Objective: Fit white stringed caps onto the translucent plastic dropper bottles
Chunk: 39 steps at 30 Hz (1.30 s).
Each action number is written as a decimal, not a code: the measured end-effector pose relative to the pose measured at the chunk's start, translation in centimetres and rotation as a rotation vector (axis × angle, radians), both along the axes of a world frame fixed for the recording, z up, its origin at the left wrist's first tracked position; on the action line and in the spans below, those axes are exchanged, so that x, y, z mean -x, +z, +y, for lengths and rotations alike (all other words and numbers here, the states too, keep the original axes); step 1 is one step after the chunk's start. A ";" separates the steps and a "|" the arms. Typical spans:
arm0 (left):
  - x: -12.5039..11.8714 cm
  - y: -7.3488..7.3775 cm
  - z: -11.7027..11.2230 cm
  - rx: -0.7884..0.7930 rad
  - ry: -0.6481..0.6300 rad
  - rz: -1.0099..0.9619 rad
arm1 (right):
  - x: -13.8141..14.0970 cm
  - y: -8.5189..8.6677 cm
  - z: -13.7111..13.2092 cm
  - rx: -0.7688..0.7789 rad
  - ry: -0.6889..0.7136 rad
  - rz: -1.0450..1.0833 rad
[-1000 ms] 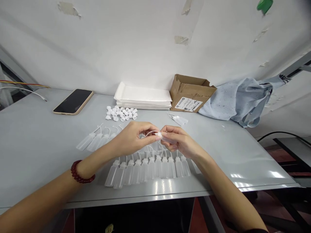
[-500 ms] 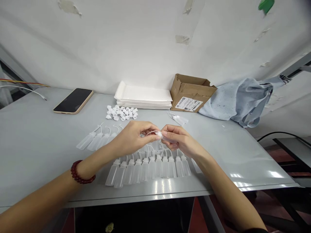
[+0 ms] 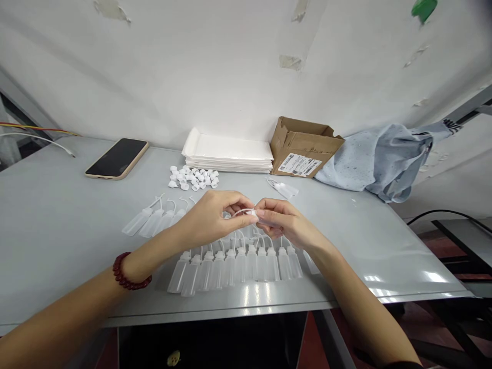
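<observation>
Over the table, my left hand (image 3: 213, 218) and my right hand (image 3: 286, 219) meet on one small squeeze bottle (image 3: 252, 213) with a thin curved spout. My left thumb and fingers pinch it at the cap end, while my right fingers close round the body, which is mostly hidden. Just below, a row of similar translucent bottles (image 3: 229, 269) with bent spouts lies along the table's front. More spouted bottles (image 3: 152, 224) lie to the left, partly behind my left forearm. Beyond my right hand rest a few more bottles (image 3: 286, 190).
A pile of small white caps (image 3: 194, 178) sits before a stack of white padded envelopes (image 3: 230, 151). An open cardboard box (image 3: 303, 148) and light blue cloth (image 3: 369, 161) stand to the right. A phone (image 3: 117, 159) lies on the grey table (image 3: 57, 220) at left.
My left thumb has shifted slightly to the right on the cap end of the bottle. The grip of both hands is otherwise the same, and the view has moved a little.
</observation>
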<state>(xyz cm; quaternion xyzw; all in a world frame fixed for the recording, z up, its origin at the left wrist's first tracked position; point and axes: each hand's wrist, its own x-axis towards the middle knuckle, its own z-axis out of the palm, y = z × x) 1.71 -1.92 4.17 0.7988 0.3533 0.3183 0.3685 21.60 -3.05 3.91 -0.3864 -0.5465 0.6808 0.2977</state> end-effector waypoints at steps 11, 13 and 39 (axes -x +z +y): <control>0.0 -0.4 -0.1 -0.183 -0.052 0.004 | 0.0 -0.2 0.1 0.041 0.028 -0.004; -0.1 -0.4 -0.1 -0.227 -0.059 0.008 | 0.0 -0.2 0.1 0.061 0.037 -0.007; -0.1 0.2 -0.4 -0.030 -0.094 -0.079 | -0.3 0.2 -0.1 0.133 0.059 0.059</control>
